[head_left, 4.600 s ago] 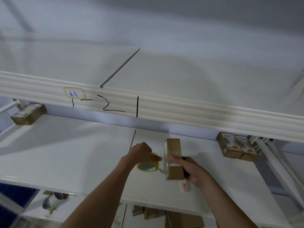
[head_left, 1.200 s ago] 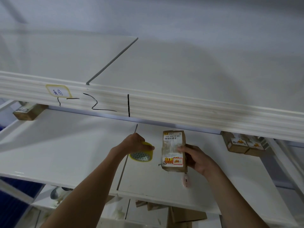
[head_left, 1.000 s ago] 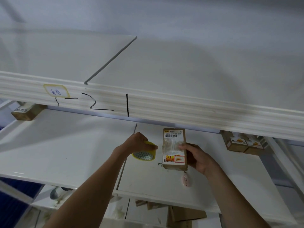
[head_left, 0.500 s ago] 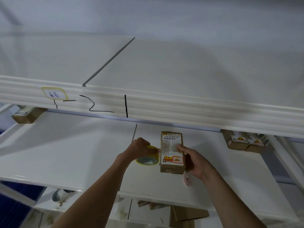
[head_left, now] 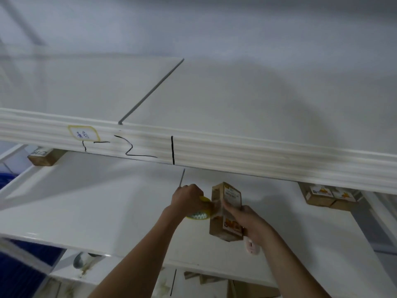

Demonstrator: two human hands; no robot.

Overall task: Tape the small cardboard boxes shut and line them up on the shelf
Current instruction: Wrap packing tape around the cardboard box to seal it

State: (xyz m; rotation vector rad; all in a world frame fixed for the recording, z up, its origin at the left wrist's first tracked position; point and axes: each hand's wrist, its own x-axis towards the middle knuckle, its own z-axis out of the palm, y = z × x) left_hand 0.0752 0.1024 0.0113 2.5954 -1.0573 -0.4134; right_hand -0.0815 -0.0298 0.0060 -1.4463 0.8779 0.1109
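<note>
1. Box (head_left: 225,211) is small and brown, and it is up in the air just above the white shelf (head_left: 86,207), standing on its end with the label side facing the camera.
2. Right hand (head_left: 247,220) has its grip wrapped around the right side of the box, with the thumb pressed on the label.
3. Left hand (head_left: 188,200) has its grip closed around a yellow tape roll (head_left: 199,211), and the roll touches the left side of the box.
4. Tape itself is too thin and see-through to spot, so I cannot tell how much is already stuck on.
5. I think the person is in the middle of taping this box shut, and it has not been put in a line yet.
6. Two other boxes (head_left: 328,194) sit side by side on the same shelf, far to the right. One more box (head_left: 44,155) sits far to the left.
7. What could go wrong: the box is held on one side only, so a hard pull on the tape could twist it or tug it out of the hand.
8. Tape could also go on crooked or fold onto itself, because the box is not resting on anything.
9. A small pink thing (head_left: 251,246) lies on the shelf just under the box, and the box could bump it when it is set down.
</note>
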